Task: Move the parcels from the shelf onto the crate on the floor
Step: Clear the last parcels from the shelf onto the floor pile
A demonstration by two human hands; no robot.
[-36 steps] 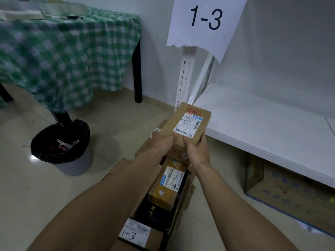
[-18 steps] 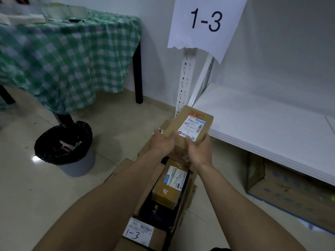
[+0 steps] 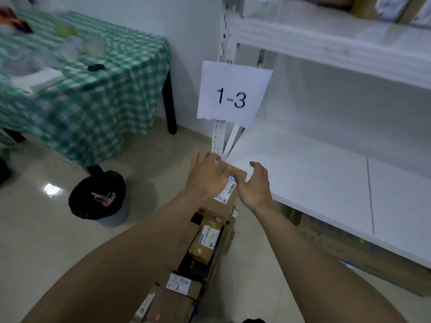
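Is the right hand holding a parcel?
No: the right hand is open, fingers loose, beside the labelled parcel lying on the stack.

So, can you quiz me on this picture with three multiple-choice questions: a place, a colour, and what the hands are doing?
1. Where is the brown cardboard parcel with the white label? A on the white shelf; B atop the pile in the cardboard crate on the floor; C on the table.
2. The checked tablecloth is: A red; B green and white; C blue.
3. The left hand and right hand are: A open; B gripping the parcel; C holding a sign.
Answers: B, it tops the stack; B, green-white squares; A, fingers spread, holding nothing.
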